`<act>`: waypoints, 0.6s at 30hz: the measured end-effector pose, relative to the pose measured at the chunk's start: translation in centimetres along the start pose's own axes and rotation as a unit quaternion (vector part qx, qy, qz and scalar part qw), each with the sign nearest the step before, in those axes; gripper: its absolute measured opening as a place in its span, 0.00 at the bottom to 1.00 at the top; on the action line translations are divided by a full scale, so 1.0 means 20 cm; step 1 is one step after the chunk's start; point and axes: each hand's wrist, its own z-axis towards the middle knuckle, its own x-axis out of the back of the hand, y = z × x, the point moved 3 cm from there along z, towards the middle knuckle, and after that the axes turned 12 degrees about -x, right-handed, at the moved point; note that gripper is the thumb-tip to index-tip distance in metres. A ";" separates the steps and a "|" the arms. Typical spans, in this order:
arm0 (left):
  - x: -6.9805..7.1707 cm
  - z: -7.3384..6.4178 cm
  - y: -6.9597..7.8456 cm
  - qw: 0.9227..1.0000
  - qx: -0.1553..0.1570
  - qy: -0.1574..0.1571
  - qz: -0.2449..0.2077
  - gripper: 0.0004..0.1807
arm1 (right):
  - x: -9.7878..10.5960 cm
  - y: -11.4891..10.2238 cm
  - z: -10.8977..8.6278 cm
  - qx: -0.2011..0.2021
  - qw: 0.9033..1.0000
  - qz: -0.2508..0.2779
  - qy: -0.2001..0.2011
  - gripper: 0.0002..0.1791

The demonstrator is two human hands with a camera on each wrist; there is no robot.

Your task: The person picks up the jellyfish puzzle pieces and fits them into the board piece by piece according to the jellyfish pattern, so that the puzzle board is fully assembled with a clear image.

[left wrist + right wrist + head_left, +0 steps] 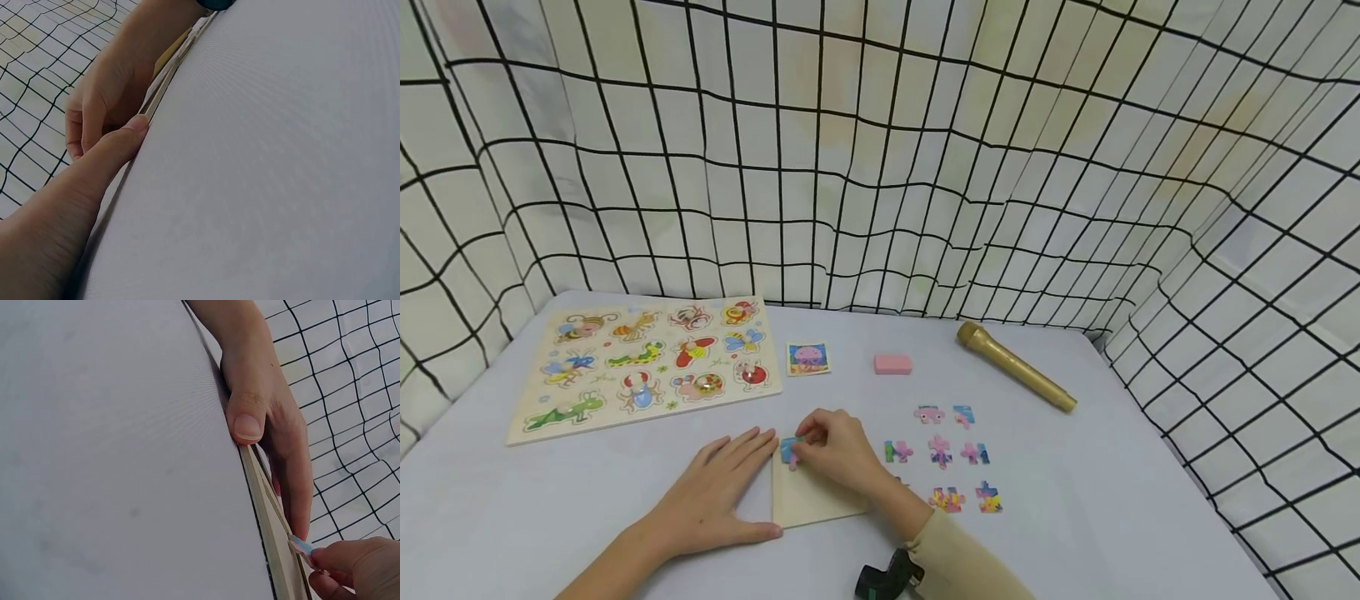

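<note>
My right hand (841, 454) pinches a blue and pink jigsaw puzzle piece (787, 450) at the far left corner of a small, plain wooden puzzle board (814, 501). In the right wrist view the piece (300, 544) is tilted between thumb and finger, just at the board's surface. Extended fingers of my left hand (718, 493) lie along the board's left side, the thumb touching its near left corner. Several loose puzzle pieces (939, 451) lie in rows right of the board; my right forearm partly covers one.
A large wooden insect puzzle (662, 407) lies at the back left. Beyond the board are a small octopus picture card (808, 358), a pink block (892, 364) and a gold microphone-shaped stick (1018, 367). Black netting (891, 125) surrounds the table's back and sides.
</note>
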 end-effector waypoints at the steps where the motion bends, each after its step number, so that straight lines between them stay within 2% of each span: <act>1: 0.00 0.00 0.00 1.000 0.000 0.000 0.000 0.57 | 0.00 0.00 0.00 0.004 1.000 -0.012 0.008 0.05; 5: 0.00 0.00 0.00 1.000 -0.002 0.005 0.002 0.57 | -0.02 0.01 0.00 0.018 0.998 -0.053 0.032 0.05; 13: -0.01 0.00 -0.01 1.000 -0.007 0.010 0.003 0.56 | -0.03 0.00 -0.02 0.062 0.991 -0.102 0.060 0.09; 18: 0.00 0.01 0.00 1.000 -0.009 0.013 0.002 0.57 | -0.01 0.01 -0.02 0.045 0.992 -0.106 0.045 0.12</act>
